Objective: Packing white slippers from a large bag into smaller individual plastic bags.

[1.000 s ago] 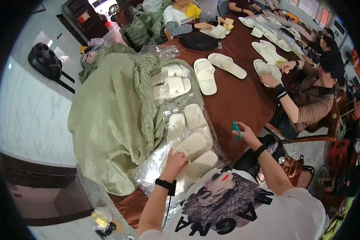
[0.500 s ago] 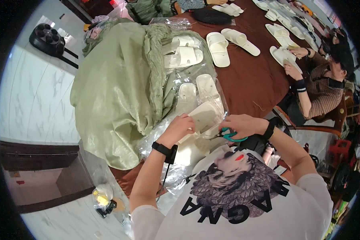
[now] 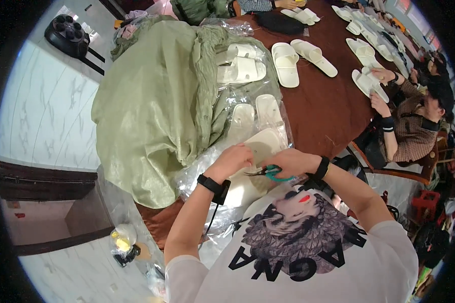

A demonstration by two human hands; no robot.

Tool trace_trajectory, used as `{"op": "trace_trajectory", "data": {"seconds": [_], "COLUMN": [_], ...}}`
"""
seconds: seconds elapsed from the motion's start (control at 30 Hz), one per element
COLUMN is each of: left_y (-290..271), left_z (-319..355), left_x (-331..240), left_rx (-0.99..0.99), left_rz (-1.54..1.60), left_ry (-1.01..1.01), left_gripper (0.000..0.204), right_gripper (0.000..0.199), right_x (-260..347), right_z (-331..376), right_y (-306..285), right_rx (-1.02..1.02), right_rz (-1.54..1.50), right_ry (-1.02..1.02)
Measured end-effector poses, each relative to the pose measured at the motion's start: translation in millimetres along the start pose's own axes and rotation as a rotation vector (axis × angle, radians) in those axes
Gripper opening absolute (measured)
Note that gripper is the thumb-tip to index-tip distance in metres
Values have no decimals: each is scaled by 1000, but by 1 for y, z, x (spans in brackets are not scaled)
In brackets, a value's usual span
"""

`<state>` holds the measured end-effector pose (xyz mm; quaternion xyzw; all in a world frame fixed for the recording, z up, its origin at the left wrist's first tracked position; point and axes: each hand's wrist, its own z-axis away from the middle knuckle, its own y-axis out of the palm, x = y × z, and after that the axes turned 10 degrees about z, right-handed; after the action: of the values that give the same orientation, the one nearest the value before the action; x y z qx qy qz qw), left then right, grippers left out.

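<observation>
Just before my body, a cream-white slide slipper (image 3: 264,143) lies tilted with its sole end pointing away. My left hand (image 3: 233,160) is closed on its left side, fingers curled at the strap area. Scissors with teal handles (image 3: 278,173) are gripped in my right hand (image 3: 291,163). Their dark blades point left over the slipper, close to my left fingers. Whether the blades touch anything is too small to tell. Beyond my hands, another pair of white slippers (image 3: 269,115) rests on clear plastic wrapping (image 3: 222,151).
A large pale green sack (image 3: 141,111) fills the left of the brown-covered table (image 3: 321,113). More white slippers (image 3: 286,65) lie farther back, near a dark cloth (image 3: 280,22). At the right sits a co-worker (image 3: 414,126), both hands on a slipper (image 3: 370,85).
My right hand has moved left with the scissors, bringing the blades nearer my left hand. My left hand has shifted slightly right. The co-worker's slipper shows its strap side now.
</observation>
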<state>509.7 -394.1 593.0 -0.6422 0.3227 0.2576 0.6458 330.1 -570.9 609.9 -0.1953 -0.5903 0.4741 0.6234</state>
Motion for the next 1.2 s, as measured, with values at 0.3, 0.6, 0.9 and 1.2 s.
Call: {"op": "trace_trajectory", "data": {"seconds": [0.3, 0.6, 0.9, 1.2], "left_y": [-4, 0, -30, -84], "left_z": [1, -3, 19, 148], "left_x": [2, 3, -10, -88], "left_rx": [-35, -37, -625, -1538], "left_rz": [140, 68, 651, 612], "left_ry": [-66, -40, -331, -281], "left_gripper": [9, 9, 9, 12], "right_gripper": [42, 45, 44, 55], "right_x": [-10, -6, -36, -110], "right_z": [27, 7, 41, 67], "right_y": [-8, -6, -3, 39], "right_rx": [-42, -58, -307, -80], "right_rz": [101, 105, 6, 453], "right_ry": [57, 8, 165, 673]}}
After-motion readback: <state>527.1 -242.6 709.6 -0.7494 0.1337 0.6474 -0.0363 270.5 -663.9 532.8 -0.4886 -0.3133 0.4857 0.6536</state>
